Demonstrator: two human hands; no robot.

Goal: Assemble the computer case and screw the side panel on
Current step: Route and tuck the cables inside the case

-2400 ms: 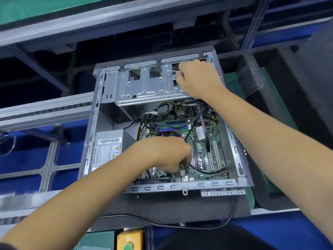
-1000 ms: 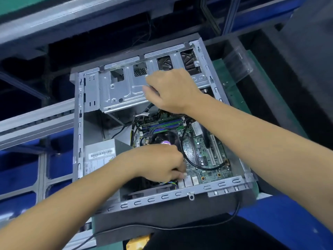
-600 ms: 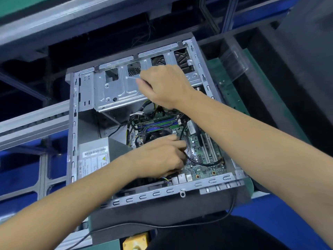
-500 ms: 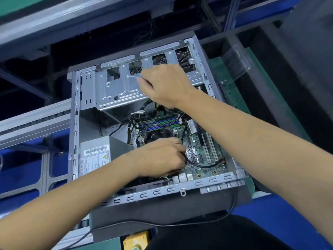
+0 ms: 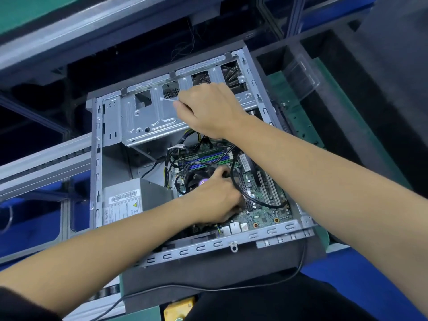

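Observation:
An open computer case (image 5: pixel 97 158) lies on its side with no side panel on it, showing the motherboard (image 5: pixel 261 200), power supply (image 5: pixel 125 202) and silver drive cage (image 5: pixel 148 117). My right hand (image 5: pixel 208 110) hovers over the drive cage, fingers pinched on a thin white stick-like item (image 5: pixel 168 100) that points left. My left hand (image 5: pixel 220 198) reaches down into the case beside the CPU fan (image 5: pixel 196 177), fingers curled among black cables (image 5: pixel 254 200); what it grips is hidden.
A clear plastic tray (image 5: pixel 301 75) lies on a green mat (image 5: pixel 298 119) right of the case. Grey conveyor rails (image 5: pixel 41 163) run to the left. A black cable (image 5: pixel 208 288) trails along the front edge, next to a yellow button box (image 5: pixel 178 309).
My right hand has moved left along the drive cage from its right end to its middle, still pinching the white item. My left hand stays by the CPU fan, its fingers shifting slightly.

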